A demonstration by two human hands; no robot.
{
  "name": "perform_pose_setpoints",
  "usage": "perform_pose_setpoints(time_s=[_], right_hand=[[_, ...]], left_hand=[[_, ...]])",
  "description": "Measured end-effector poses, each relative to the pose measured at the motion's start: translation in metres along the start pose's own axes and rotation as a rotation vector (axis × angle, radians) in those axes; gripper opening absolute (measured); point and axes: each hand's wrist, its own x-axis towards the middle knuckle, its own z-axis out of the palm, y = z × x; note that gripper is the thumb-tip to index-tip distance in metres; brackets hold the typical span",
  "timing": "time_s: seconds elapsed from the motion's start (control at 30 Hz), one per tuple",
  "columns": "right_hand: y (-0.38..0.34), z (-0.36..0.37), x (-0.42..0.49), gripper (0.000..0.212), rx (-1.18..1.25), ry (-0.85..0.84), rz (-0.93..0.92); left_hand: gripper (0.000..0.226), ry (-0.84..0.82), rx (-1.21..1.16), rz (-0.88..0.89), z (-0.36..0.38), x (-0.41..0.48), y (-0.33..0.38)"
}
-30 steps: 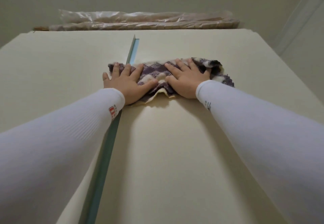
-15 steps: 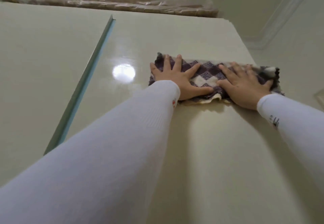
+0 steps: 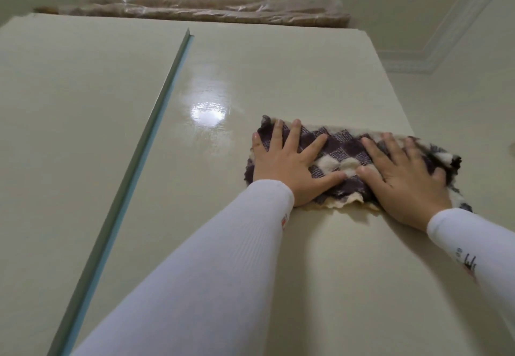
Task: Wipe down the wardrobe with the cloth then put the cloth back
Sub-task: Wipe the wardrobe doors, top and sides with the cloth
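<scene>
Glossy cream wardrobe door (image 3: 278,77) fills the view. The purple-and-cream checked fleece cloth (image 3: 342,157) lies flat against it, well right of the grey-green door seam (image 3: 156,121). The left hand (image 3: 289,171) and right hand (image 3: 401,183) press it with straight, spread fingers, gripping nothing. Wiping looks underway, and putting the cloth back is not yet done.

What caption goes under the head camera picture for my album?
Left hand and right hand press a checked cloth flat on the wardrobe door.

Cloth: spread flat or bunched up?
Spread flat: the cloth lies on the wardrobe door under left hand and right hand, fingers straight.
</scene>
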Motion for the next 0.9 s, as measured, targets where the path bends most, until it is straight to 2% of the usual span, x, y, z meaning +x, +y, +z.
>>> perform_pose_setpoints(time_s=[0.2, 0.53, 0.9], right_hand=[[-0.019, 0.002, -0.010, 0.060, -0.022, -0.039, 0.025], [-0.138, 0.012, 0.008, 0.061, -0.018, -0.032, -0.128], [-0.166, 0.026, -0.028, 0.059, -0.022, -0.013, -0.091]], left_hand=[[0.082, 0.030, -0.001, 0.040, -0.001, -0.010, -0.024], [0.082, 0.064, 0.007, -0.122, -0.018, -0.047, -0.136], [0.081, 0.055, -0.016, -0.099, -0.017, -0.070, -0.158]])
